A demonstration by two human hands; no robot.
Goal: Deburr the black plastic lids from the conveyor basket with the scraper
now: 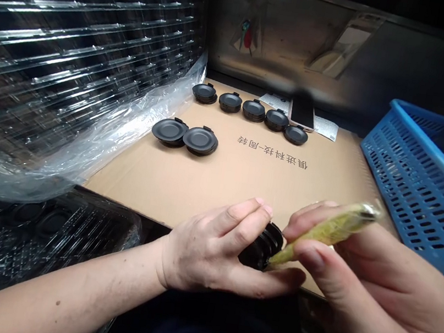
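Near the cardboard's front edge, my left hand is closed around several black round plastic caps held together on edge. Between the thumb and fingers of my right hand is a slim yellow pen-like tool, wrapped in clear film, with a dark rear end. Its narrow tip points down to the left and meets the lower rim of the caps, as far as I can see. My left fingers cover part of the caps.
Stacks of black round caps stand in a back row and a nearer pair on the cardboard. A phone lies on paper at the back. A blue basket borders the right; clear plastic trays rise at left.
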